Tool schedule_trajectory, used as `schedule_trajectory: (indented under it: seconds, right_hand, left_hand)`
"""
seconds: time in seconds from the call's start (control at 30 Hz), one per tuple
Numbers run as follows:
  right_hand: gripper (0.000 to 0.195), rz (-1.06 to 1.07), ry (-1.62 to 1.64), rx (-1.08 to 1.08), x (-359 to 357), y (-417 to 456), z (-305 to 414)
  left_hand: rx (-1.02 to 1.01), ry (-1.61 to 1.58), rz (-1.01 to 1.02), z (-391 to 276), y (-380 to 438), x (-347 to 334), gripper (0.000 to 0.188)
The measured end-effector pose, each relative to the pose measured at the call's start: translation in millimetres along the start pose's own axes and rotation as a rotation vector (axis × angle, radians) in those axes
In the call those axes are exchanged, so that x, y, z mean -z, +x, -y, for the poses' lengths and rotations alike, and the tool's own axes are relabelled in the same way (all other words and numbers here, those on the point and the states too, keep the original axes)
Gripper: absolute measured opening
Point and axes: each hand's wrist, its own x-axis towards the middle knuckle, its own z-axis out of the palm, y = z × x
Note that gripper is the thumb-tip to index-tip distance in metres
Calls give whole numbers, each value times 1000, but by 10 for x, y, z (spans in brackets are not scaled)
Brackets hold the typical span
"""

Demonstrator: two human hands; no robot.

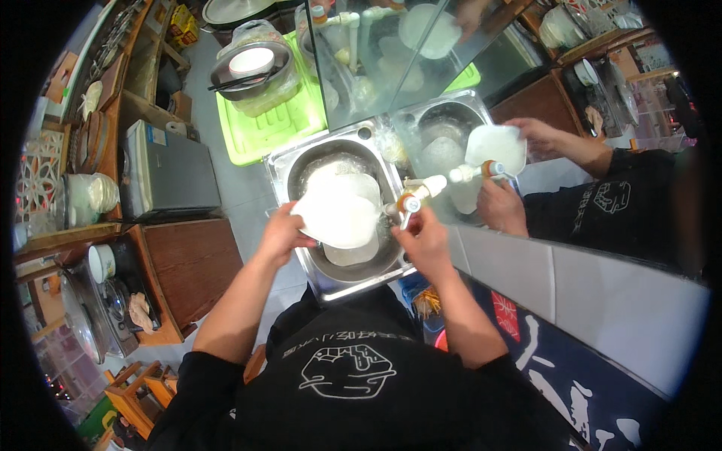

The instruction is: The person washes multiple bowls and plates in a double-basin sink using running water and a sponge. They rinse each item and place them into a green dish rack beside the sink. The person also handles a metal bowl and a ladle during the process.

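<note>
My left hand [283, 235] grips the left edge of a white plate [338, 217], held tilted over the stainless steel sink [316, 282]. Strong glare washes out much of the plate's surface. Beneath it, inside the basin, lies another pale dish [355, 253], partly covered by the held plate. On the right, my right hand [424, 242] has its fingers at the lever of the tap [410, 206], a white plastic fitting with an orange-brown collar. Whether water runs from the spout is hard to make out.
A mirror [372, 67] beside the sink reflects my hands and the plate. Beyond the sink, a green plastic lid [237, 135] carries a metal bowl [223, 65] with a white bowl [251, 62] and chopsticks [240, 82]. Left stand a grey cabinet [175, 175] and a wooden counter [192, 265].
</note>
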Motion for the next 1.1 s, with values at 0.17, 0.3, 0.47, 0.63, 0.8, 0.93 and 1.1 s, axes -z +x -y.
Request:
schedule_trajectory:
  seconds: [0.17,0.3,0.47,0.63,0.8,0.93,1.1]
  right_hand:
    - [67,-135,4,85,145,36,69]
    - [86,179,-89,147,448,141,429]
    - [77,265,-128,138,559,210,524]
    - [64,199,-93,142,446,211,457]
    - [62,148,-142,143,409,185,526]
    - [63,153,-142,156,394,210,490]
    - [67,185,-109,162,437,215,518]
  left_hand:
    - [-215,-116,-141,-374,142,543,60]
    - [-310,-167,-294,-497,759,881,49]
    - [-306,-180,-339,-594,1521,974,41]
    - [-250,-250,-335,-527,1882,981,34]
    - [-200,19,-392,56,1906,752,15]
    - [-378,1048,-228,1061,1835,295,31]
    - [-68,1185,-21,1462,1646,-288,33]
